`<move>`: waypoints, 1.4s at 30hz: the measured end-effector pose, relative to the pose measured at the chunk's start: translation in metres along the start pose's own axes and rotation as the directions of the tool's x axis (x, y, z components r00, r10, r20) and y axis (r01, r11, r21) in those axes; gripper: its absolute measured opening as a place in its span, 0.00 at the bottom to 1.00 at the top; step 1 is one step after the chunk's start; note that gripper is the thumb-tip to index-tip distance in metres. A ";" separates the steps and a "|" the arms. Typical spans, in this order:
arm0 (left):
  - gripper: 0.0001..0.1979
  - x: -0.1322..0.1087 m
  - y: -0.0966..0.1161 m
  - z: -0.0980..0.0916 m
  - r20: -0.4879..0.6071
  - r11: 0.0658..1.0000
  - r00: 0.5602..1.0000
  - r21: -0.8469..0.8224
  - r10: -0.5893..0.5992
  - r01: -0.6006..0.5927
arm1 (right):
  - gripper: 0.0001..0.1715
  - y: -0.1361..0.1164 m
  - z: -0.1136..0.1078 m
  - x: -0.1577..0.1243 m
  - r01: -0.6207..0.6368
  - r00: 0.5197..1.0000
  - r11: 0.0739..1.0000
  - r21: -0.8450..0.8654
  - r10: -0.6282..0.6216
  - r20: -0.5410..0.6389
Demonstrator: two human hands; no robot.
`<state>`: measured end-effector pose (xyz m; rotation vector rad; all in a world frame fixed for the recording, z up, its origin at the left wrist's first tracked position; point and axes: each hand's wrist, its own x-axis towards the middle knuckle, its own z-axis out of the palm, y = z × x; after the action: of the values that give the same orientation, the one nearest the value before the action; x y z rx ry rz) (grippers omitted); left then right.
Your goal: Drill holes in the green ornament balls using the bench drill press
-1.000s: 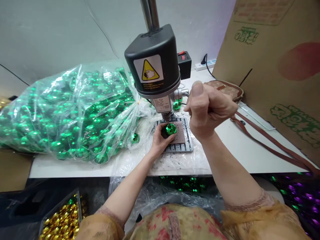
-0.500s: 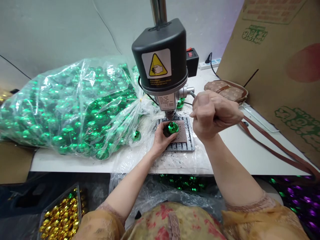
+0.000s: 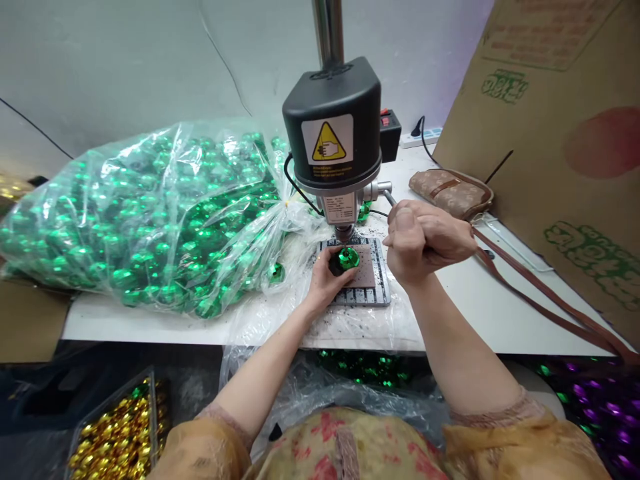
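A small bench drill press point(image 3: 334, 137) with a black motor cover stands on the white table point(image 3: 480, 300). My left hand point(image 3: 326, 279) is closed round a shiny green bead point(image 3: 347, 257) and holds it on the brown pad of the drill's base plate point(image 3: 376, 293), right under the chuck. My right hand point(image 3: 425, 240) is a fist wrapped round the drill's metal feed lever point(image 3: 387, 195), to the right of the machine.
A big clear bag of green beads point(image 3: 145, 220) lies left of the drill. A brown purse point(image 3: 451, 192) with a long strap and a leaning cardboard box point(image 3: 565, 133) are on the right. A tray of gold beads point(image 3: 117, 433) sits below left; more beads lie under the table.
My right fist has come down with the lever, and the drill head has dropped closer to the green bead. My left hand has stayed on the bead.
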<state>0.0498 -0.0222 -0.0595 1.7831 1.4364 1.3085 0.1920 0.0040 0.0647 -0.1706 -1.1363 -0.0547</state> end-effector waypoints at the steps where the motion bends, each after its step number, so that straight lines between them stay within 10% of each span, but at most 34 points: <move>1: 0.24 0.000 0.000 0.000 0.000 1.000 1.000 -0.004 -0.001 0.001 | 0.27 0.000 0.000 0.000 0.001 1.000 1.000 0.005 -0.001 0.002; 9: 0.24 0.000 -0.004 0.001 0.007 1.000 1.000 -0.021 -0.022 0.022 | 0.27 -0.005 -0.009 -0.005 -0.063 0.994 0.998 0.025 0.061 0.086; 23: 0.19 -0.021 0.013 -0.012 -0.060 0.997 0.995 -0.016 0.076 -0.077 | 0.32 0.011 0.028 0.065 -0.485 0.872 0.870 -0.084 0.489 0.029; 27: 0.19 -0.074 0.030 -0.028 0.217 0.976 0.952 -0.019 0.215 -0.216 | 0.32 0.008 0.027 0.064 -0.461 0.885 0.882 -0.094 0.465 0.021; 31: 0.24 -0.110 0.036 -0.040 0.562 0.924 0.780 0.072 0.274 -0.376 | 0.32 0.006 0.027 0.065 -0.446 0.894 0.892 -0.076 0.449 0.014; 33: 0.22 -0.100 0.033 -0.044 0.564 0.911 0.775 0.093 0.285 -0.402 | 0.32 0.005 0.027 0.065 -0.444 0.895 0.892 -0.083 0.446 0.011; 37: 0.11 -0.030 0.023 -0.058 0.369 0.962 0.915 0.149 0.161 -0.230 | 0.32 0.005 0.027 0.064 -0.447 0.893 0.888 -0.105 0.450 0.007; 42: 0.12 0.046 0.016 -0.075 0.705 0.987 0.709 0.107 0.011 -0.121 | 0.33 0.004 0.029 0.065 -0.425 0.904 0.899 -0.104 0.428 0.007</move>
<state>-0.0107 0.0016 0.0015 2.1154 1.0359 0.4237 0.1938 0.0155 0.1347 -0.5096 -1.1043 0.2832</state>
